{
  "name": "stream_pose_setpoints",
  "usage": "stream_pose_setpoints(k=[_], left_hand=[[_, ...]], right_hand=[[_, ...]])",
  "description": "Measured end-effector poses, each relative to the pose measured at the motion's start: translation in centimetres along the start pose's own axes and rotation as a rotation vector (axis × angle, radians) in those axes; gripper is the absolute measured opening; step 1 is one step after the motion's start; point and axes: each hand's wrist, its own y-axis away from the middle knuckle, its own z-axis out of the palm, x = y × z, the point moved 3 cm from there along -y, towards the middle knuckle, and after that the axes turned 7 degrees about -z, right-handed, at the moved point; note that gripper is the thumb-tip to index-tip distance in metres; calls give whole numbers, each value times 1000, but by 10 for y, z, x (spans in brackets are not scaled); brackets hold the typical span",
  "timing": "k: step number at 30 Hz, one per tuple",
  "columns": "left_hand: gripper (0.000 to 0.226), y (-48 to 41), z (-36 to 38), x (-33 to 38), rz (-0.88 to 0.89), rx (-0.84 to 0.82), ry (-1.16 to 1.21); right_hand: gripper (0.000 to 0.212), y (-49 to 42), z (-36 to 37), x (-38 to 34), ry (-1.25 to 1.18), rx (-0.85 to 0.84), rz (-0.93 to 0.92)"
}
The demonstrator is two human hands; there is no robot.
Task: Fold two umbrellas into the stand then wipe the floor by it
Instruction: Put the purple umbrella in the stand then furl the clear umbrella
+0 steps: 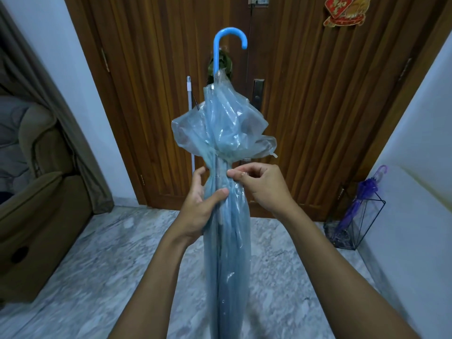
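Closest to me, the translucent blue umbrella (227, 241) stands upright between my forearms, its canopy loosely gathered. My left hand (198, 204) wraps round it just below the cinched neck, thumb across the front. My right hand (261, 184) pinches the plastic at that neck between thumb and forefinger, the other fingers curled. Above, the canopy balloons out under the blue hooked handle (230, 35). Beyond lies the marble floor (97, 265), where a black wire stand (374, 216) by the right wall holds a purple umbrella (362, 192). A white pole (190, 106) leans against the wooden door (305, 94).
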Motion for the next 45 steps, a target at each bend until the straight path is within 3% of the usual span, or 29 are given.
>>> stream_pose_setpoints(k=[4,9,14,17,24,28,34,40,45], left_hand=[[57,2,-8,-8,-110,-18,93],[48,4,-14,14,-87,245,-424],[41,11,-10,31,98,488,-492],[37,9,-15,34,64,574,-429],[37,14,-14,35,-146,366,256],[35,15,-12,32,-121,249,438],[32,18,-8,31,-126,124,551],[41,19,-6,28,-179,178,405],[44,20,-13,25,-186,218,368]], right_hand=[[26,7,10,5,-128,-29,127],[14,11,24,3,45,83,28],[8,12,39,-3,224,101,-39],[9,15,47,-8,216,92,-102],[10,19,44,-10,-123,29,-57],[11,21,37,-11,-157,24,-69],[11,25,34,-14,36,12,-141],[8,30,37,-17,-23,58,-115],[12,35,34,-8,-45,-15,-78]])
